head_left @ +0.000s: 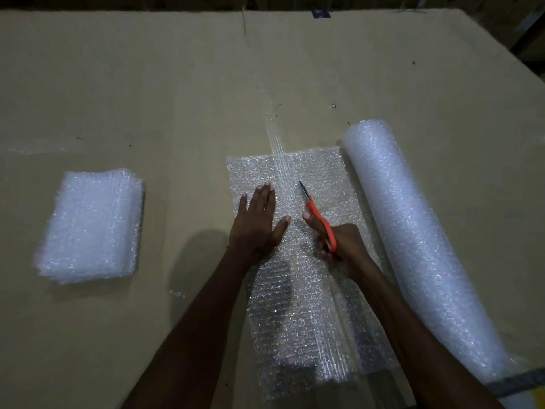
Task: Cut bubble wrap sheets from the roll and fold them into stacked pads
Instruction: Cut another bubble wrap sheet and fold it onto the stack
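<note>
Scissors held in right hand's grip; left hand presses flat on bubble wrap sheet.

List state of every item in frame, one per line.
Roll: lying on table, partly unrolled.
Sheet: flat, spread left from roll.
Scissors: blades on sheet, pointing away.
Left hand: flat, pressing sheet.
Right hand: gripping scissors' handles.
Pads: folded, stacked at left.
Table: cardboard-covered.
</note>
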Action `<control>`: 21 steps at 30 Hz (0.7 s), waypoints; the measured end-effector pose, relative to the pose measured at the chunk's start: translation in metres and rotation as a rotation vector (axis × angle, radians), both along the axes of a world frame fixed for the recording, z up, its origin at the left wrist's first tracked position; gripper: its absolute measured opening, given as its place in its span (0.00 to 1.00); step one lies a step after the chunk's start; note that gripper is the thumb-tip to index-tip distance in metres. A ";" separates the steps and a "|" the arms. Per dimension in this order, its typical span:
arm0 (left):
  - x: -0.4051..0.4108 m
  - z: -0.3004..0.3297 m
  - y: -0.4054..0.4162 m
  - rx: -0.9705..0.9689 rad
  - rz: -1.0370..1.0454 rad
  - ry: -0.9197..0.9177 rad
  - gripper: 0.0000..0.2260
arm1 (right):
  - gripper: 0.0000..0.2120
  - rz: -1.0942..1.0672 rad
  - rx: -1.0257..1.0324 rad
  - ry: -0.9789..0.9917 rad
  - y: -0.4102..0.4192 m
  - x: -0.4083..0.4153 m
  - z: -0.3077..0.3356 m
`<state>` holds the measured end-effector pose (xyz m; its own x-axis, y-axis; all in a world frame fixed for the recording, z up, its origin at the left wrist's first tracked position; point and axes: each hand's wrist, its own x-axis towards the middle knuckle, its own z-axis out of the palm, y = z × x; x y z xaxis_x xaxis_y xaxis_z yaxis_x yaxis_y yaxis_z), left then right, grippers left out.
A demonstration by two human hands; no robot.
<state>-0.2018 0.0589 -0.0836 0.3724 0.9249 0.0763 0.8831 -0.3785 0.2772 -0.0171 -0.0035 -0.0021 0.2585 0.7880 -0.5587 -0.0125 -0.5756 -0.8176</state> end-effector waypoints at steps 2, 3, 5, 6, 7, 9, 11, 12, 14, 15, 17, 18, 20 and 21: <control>0.000 -0.002 -0.001 0.016 0.003 0.001 0.34 | 0.28 0.008 -0.006 -0.011 0.003 -0.001 0.002; 0.000 -0.002 -0.001 0.015 0.004 0.001 0.34 | 0.28 0.011 -0.009 -0.018 0.005 -0.001 0.004; 0.000 -0.003 -0.001 0.013 0.004 0.009 0.34 | 0.30 0.008 -0.012 -0.025 0.011 -0.003 0.007; 0.000 -0.003 -0.001 0.017 0.005 0.010 0.34 | 0.30 0.008 -0.012 -0.030 0.013 -0.004 0.007; 0.000 -0.002 -0.002 0.020 0.006 0.009 0.34 | 0.30 0.013 -0.011 -0.037 0.014 -0.004 0.007; -0.001 -0.002 -0.003 0.027 0.007 0.007 0.34 | 0.30 0.030 -0.004 -0.054 0.015 -0.003 0.006; -0.001 -0.002 -0.004 0.038 0.008 0.003 0.34 | 0.29 0.038 -0.006 -0.069 0.014 -0.001 0.006; -0.001 -0.002 -0.004 0.039 0.007 -0.001 0.34 | 0.29 0.034 -0.008 -0.071 0.015 -0.001 0.007; -0.001 -0.002 -0.005 0.045 0.006 -0.009 0.34 | 0.27 0.018 -0.007 -0.049 0.018 -0.002 0.009; -0.001 -0.002 -0.005 0.056 0.006 -0.009 0.34 | 0.26 0.005 -0.003 -0.021 0.020 -0.003 0.010; 0.000 -0.003 -0.005 0.074 0.006 -0.003 0.34 | 0.24 -0.015 0.002 0.028 0.026 -0.005 0.010; -0.001 -0.003 -0.005 0.079 0.006 -0.004 0.34 | 0.25 -0.016 0.004 0.035 0.028 -0.006 0.009; -0.001 -0.003 -0.006 0.094 0.010 -0.012 0.34 | 0.29 -0.003 0.008 0.015 0.030 -0.006 0.006; -0.001 -0.003 -0.006 0.102 0.011 -0.014 0.33 | 0.31 -0.001 0.014 0.009 0.030 -0.005 0.005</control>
